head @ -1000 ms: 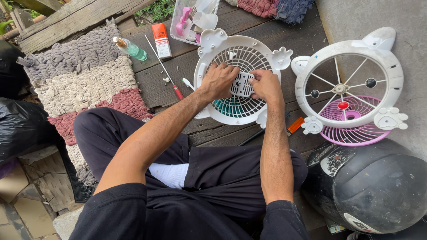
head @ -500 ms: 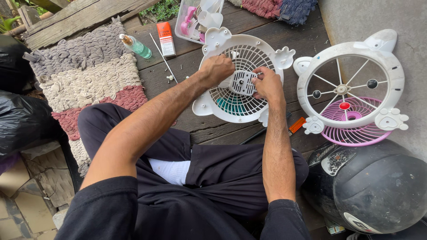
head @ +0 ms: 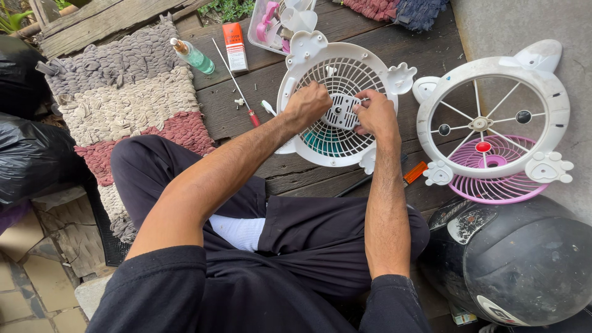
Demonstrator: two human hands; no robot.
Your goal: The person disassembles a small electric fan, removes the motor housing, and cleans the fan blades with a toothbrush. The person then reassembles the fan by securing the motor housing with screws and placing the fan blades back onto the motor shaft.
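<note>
A white round fan housing (head: 308, 71) with a slatted grille lies flat on dark wooden boards, teal blades showing through it. My left hand (head: 306, 105) rests on the grille just left of the square white centre plate (head: 343, 111), fingers curled against its edge. My right hand (head: 374, 113) grips the plate's right side. Both hands hold the plate from opposite sides. Whether a tool is in either hand is hidden by the fingers.
A second white fan ring (head: 558, 102) lies on a pink grille (head: 499, 188) at right. A black helmet (head: 524, 262) sits lower right. A red-handled screwdriver (head: 236, 85), orange box (head: 234, 46), green bottle (head: 194, 57), parts tray (head: 271, 24) and woven rug (head: 117, 98) are around.
Both hands stay on the fan's centre plate with small shifts of the fingers; the view has tilted slightly, so the fan sits a little higher in the picture.
</note>
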